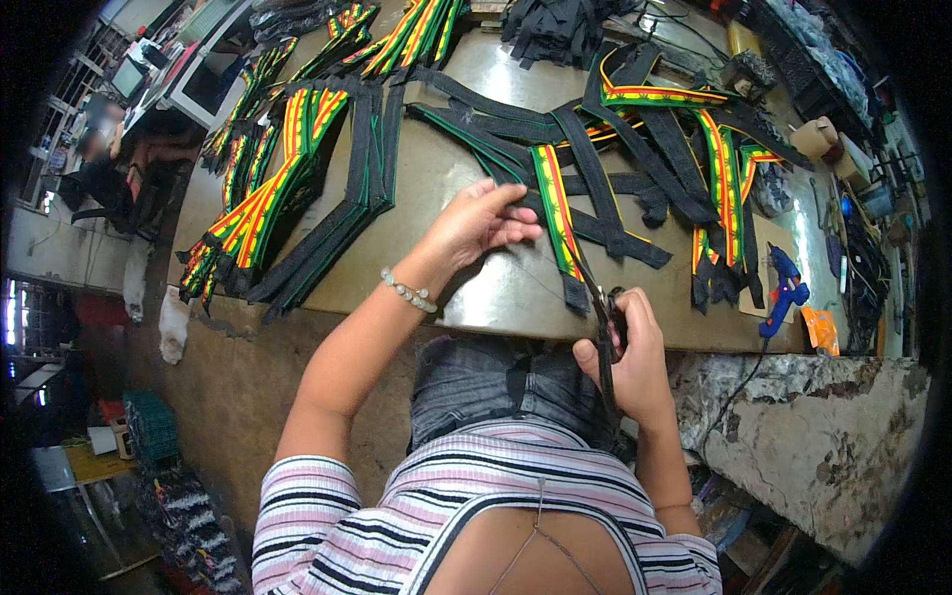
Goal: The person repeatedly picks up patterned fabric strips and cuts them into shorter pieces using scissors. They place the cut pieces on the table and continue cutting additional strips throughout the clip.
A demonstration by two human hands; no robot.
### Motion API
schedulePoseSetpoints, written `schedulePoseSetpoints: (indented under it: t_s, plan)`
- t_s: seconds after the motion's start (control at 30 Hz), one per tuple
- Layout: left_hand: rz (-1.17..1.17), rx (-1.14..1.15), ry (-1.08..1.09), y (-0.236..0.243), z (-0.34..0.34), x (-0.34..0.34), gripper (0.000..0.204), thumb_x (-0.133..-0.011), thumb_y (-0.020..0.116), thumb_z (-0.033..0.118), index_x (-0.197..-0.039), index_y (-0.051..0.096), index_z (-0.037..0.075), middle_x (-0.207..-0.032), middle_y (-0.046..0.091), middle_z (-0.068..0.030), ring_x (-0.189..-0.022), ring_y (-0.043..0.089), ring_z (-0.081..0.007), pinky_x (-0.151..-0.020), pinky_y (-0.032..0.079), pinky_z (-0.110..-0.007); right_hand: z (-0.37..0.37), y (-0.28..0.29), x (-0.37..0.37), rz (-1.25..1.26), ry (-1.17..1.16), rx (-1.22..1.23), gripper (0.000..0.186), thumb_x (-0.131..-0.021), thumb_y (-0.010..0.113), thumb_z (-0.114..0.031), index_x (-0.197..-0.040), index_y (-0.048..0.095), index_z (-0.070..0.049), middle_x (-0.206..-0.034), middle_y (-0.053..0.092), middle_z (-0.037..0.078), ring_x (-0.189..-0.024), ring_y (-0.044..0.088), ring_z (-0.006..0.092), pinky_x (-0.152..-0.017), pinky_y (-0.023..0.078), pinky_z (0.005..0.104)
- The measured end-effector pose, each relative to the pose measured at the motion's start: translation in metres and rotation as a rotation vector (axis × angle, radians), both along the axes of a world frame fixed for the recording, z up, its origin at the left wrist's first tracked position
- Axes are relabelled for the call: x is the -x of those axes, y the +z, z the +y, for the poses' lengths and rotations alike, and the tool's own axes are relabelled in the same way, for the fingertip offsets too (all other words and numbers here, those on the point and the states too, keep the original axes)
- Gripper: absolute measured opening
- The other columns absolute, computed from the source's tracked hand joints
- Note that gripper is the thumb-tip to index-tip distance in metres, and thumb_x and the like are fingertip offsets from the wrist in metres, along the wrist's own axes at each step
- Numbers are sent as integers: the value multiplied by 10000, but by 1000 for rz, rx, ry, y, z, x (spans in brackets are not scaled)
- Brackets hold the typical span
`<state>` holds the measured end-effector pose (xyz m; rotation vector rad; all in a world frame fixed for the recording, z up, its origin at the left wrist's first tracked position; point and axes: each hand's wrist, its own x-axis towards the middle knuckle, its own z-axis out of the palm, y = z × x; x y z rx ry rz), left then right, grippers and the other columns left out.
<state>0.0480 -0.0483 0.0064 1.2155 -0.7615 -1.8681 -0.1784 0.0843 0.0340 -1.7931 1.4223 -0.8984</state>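
My right hand (640, 352) is wrapped around the handles of dark scissors (602, 322). The blades point away from me and lie along the lower part of a red, yellow and green strip (555, 203) with black ends. Just left of that strip, my left hand (486, 223) has its thumb and forefinger pinched together at the edge of dark fabric. What sits between those fingertips is too small to make out. Behind both hands, a loose pile of black strips (595, 178) with coloured bands spreads over the metal-topped table (476, 297).
Bundles of patterned strips (273, 188) and folded black strips (372, 169) lie at the left. A blue glue gun (783, 293) and an orange packet (821, 330) are by the right edge. Black pieces (555, 30) are heaped at the back. Another person (99, 164) sits far left.
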Motion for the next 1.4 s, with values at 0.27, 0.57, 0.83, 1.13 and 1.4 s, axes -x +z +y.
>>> schedulePoseSetpoints:
  t_s: [0.27, 0.57, 0.83, 1.13, 1.4]
  plan:
    - [585, 244, 390, 2, 32, -4, 154, -902, 516, 63, -1042, 546, 5, -1081, 627, -127, -1023, 598, -248, -971, 467, -396, -20, 27, -18, 73, -66, 28, 584, -780, 756, -486, -908, 481, 14, -819, 443, 103, -676, 464, 222, -611, 416, 331]
    - [726, 431, 377, 0, 70, 0, 481, -833, 484, 93, -1287, 462, -61, -1226, 575, -179, -1153, 557, -295, -1052, 407, -438, -35, 34, -42, 318, -38, -105, 630, -744, 766, -521, -909, 494, 23, -833, 536, 165, -744, 559, 327, -683, 462, 404]
    - [660, 505, 338, -7, 70, -9, 475, -832, 483, 97, -1273, 468, -77, -1198, 587, -183, -1088, 589, -276, -991, 454, -418, -32, 37, -40, 445, -7, -123, 636, -767, 720, -564, -911, 511, 19, -907, 587, 188, -823, 640, 357, -708, 515, 443]
    - [732, 422, 407, -11, 73, -9, 408, -852, 477, 102, -1240, 477, -24, -1189, 576, -155, -1103, 566, -267, -1002, 436, -431, -41, 10, -47, 296, -57, 57, 578, -705, 822, -459, -674, 493, 14, -631, 522, 128, -561, 521, 281, -534, 426, 377]
    - [878, 288, 431, -2, 73, 6, 571, -885, 400, 189, -1393, 354, -69, -1421, 445, -195, -1337, 407, -322, -1143, 296, -465, -40, -6, -48, 221, -59, 156, 563, -692, 826, -462, -665, 501, -4, -613, 526, 112, -555, 533, 276, -522, 438, 374]
